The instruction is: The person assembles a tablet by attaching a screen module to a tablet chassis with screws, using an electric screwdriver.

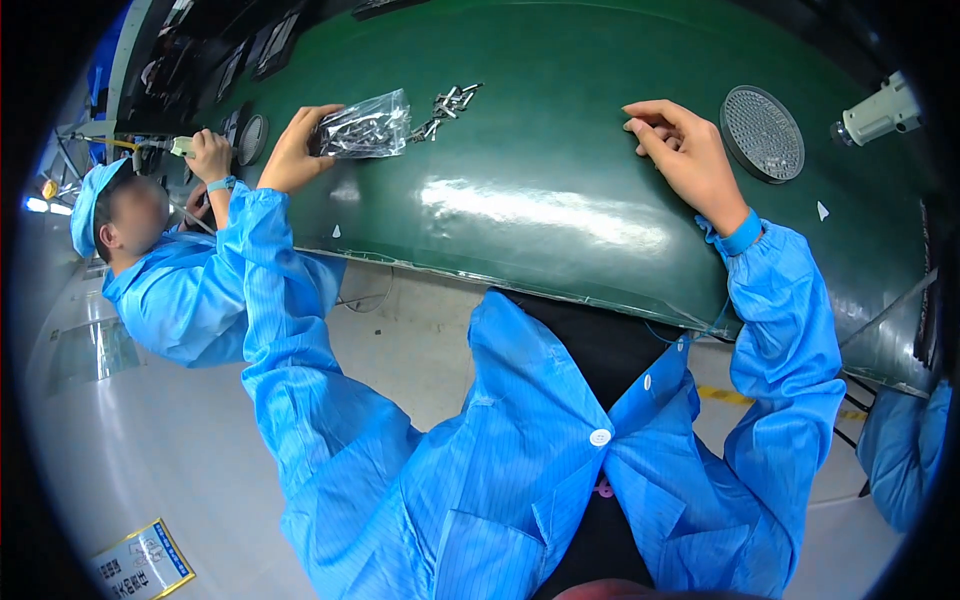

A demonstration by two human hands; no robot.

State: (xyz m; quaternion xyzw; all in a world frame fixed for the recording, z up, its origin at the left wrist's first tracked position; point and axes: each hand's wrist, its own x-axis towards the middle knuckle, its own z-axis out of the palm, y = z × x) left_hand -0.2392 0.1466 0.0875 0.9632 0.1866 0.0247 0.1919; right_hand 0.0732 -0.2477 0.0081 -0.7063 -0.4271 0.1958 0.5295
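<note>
Gripping clear bag of metal parts (372, 130): left hand (296, 150); loose metal pieces (451, 103) between hands; right hand (690, 155) well apart, half-curled, grasp unclear

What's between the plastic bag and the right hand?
Head view: loose small metal parts lie beside the plastic bag, on its right; from there to the right hand, only green tabletop shows.

Place: looks like a factory assembly workshop
Counter (560, 120): stretches long and green, bearing small metal parts (458, 101)
Tool (882, 112): resembles a pale powered driver
Co-worker (180, 305): wears blue smock and cap, works along the same counter
Floor (400, 345): carries a yellow marking strip (725, 396)
</note>
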